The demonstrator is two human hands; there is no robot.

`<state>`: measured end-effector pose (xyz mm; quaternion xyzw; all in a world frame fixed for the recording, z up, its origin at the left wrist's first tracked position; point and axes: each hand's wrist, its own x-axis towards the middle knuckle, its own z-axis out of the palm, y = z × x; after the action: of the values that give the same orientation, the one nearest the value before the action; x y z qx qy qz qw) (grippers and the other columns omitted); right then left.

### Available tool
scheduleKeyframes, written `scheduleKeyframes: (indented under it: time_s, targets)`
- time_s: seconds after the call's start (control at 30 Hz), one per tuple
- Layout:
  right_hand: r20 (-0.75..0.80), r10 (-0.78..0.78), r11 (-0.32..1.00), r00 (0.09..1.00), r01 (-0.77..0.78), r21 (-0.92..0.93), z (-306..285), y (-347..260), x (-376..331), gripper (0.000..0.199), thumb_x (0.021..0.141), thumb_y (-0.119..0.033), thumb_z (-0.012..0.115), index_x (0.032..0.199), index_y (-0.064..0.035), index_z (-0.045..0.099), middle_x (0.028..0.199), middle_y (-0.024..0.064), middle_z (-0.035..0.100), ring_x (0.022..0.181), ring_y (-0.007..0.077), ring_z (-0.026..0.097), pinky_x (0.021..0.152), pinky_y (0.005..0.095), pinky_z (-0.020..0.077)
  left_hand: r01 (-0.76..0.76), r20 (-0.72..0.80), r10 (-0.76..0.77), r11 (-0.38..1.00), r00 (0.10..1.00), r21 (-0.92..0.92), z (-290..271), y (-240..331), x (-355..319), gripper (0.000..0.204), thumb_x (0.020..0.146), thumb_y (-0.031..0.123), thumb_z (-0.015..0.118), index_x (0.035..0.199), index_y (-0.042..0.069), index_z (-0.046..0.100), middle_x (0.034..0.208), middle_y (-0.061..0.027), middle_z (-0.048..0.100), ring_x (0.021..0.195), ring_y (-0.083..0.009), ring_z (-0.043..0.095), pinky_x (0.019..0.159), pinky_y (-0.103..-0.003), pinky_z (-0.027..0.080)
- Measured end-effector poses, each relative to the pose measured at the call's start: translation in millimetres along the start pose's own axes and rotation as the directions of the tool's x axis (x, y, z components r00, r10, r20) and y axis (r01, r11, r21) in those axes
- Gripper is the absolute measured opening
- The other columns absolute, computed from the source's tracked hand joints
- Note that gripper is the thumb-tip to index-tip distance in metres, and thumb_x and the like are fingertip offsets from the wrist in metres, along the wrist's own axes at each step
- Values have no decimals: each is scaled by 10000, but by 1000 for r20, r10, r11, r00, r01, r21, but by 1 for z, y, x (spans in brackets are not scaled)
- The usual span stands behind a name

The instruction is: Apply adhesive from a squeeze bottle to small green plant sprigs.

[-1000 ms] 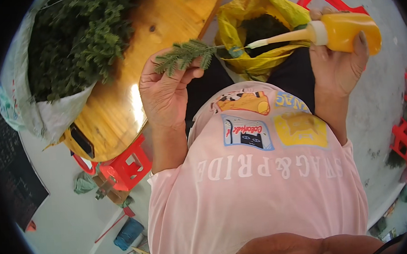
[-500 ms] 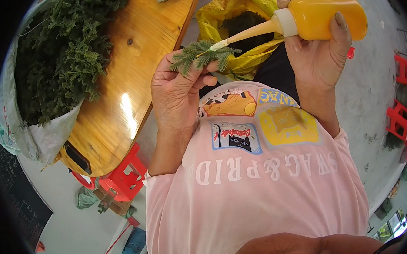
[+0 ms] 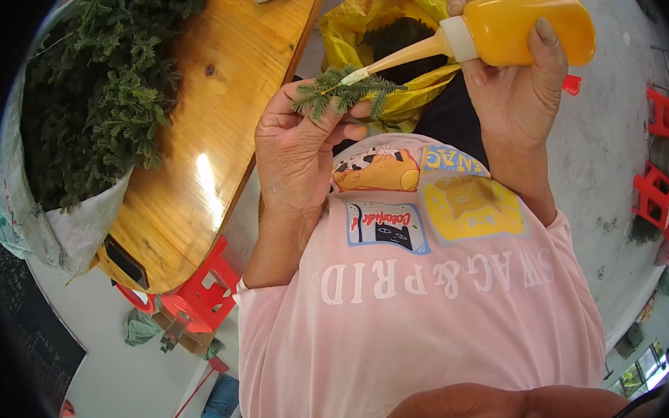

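Between the thumb and fingers of my left hand (image 3: pixel 298 146) is a small green fir sprig (image 3: pixel 343 93), held out level over my lap. My right hand (image 3: pixel 517 94) is closed around a squeeze bottle (image 3: pixel 530 27) of yellow-orange liquid, tipped on its side. Its long tapered nozzle (image 3: pixel 405 54) points left, and the pale tip meets or almost touches the middle of the sprig. Whether liquid is coming out at the tip, I cannot make out. Beyond the sprig an open yellow sack (image 3: pixel 335 29) holds dark greenery.
A varnished wooden table (image 3: pixel 220 86) lies to the left. On it stands a white sack (image 3: pixel 94 220) stuffed with fir branches (image 3: pixel 106 100), with a dark phone-like object (image 3: pixel 125 261) by the table's edge. Red plastic stools (image 3: pixel 205 290) stand below the table and at far right (image 3: pixel 653 197).
My left hand and the sprig have shifted slightly right. The bottle has moved slightly left, and its nozzle tip now sits nearer the middle of the sprig.
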<state>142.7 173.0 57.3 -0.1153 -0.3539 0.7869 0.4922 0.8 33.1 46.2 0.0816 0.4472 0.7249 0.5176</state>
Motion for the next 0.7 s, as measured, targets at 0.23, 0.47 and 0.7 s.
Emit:
scheduleKeyframes:
  time_s: [0.23,0.47,0.7]
  targets:
    - [-294,-16,1000,956,15,-8,-8,-3,-3,405,848,-264,621,1162,-39,502,1117,168,538,1081,344,535,563,240,505,-12,-6,12,1000,1000,4,-1,-2,2,120,825,4,623,920,-9,550,907,-152,641,785,-236,661,601,-289,559]
    - [-99,4,1000,995,-4,-8,-26,-11,-5,407,857,-284,604,1162,-33,504,1107,157,538,1068,295,546,542,220,494,-42,-28,42,999,999,-10,0,-5,3,133,815,7,635,914,-6,547,910,-158,638,787,-255,661,588,-290,559]
    - [-191,-47,998,980,36,-58,-10,-10,-11,350,942,-346,423,1174,-91,481,1023,123,579,770,206,582,468,240,422,-63,-23,63,998,998,10,-2,-6,4,129,820,10,630,914,-7,544,900,-167,640,791,-259,661,587,-295,563]
